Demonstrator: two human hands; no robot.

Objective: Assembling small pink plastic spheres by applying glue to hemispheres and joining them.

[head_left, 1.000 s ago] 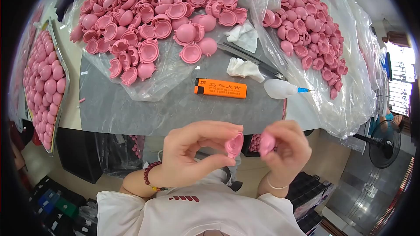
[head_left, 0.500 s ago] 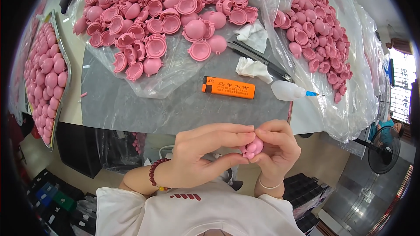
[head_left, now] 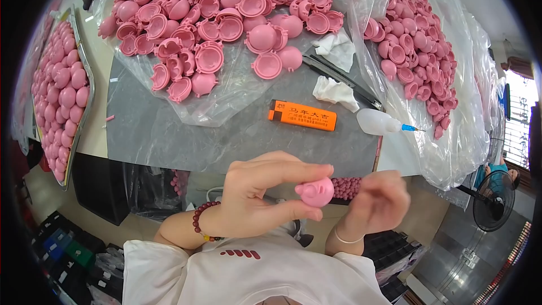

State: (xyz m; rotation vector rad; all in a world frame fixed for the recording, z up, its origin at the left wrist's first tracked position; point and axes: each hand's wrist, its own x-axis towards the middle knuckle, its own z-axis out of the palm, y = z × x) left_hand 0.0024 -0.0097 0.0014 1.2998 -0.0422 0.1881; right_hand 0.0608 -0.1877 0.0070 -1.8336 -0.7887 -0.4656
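1. While the left hand point(head_left: 257, 192) pinches a small pink piece point(head_left: 317, 192) between thumb and fingertips, the right hand point(head_left: 381, 203) hangs just beside it, apart, fingers curled and blurred; cannot tell whether it holds anything.
2. Pink piece: rounded, nubbed on its left side, held out past the table's near edge, above the lap.
3. Left wrist: dark red beaded bracelet point(head_left: 197, 219). Right wrist: thin pale band point(head_left: 349, 239).
4. White shirt point(head_left: 254, 279) bears a small red striped mark on the chest.
5. Beyond the hands, on the grey tabletop point(head_left: 226, 144): orange oblong case point(head_left: 305, 116), dark at its left end, two sizes of dark printing on its face.
6. Behind and right of it: white squeeze bottle point(head_left: 374, 122) with blue needle tip, crumpled white tissue point(head_left: 336, 92), dark cutter point(head_left: 350, 86).
7. Farther out, on clear plastic: large heap of pink half-shells point(head_left: 195, 17); smaller pink heap point(head_left: 418, 45) to the right.
8. Far left: tray point(head_left: 90, 91) of pink balls. Far right: black fan point(head_left: 495, 203).
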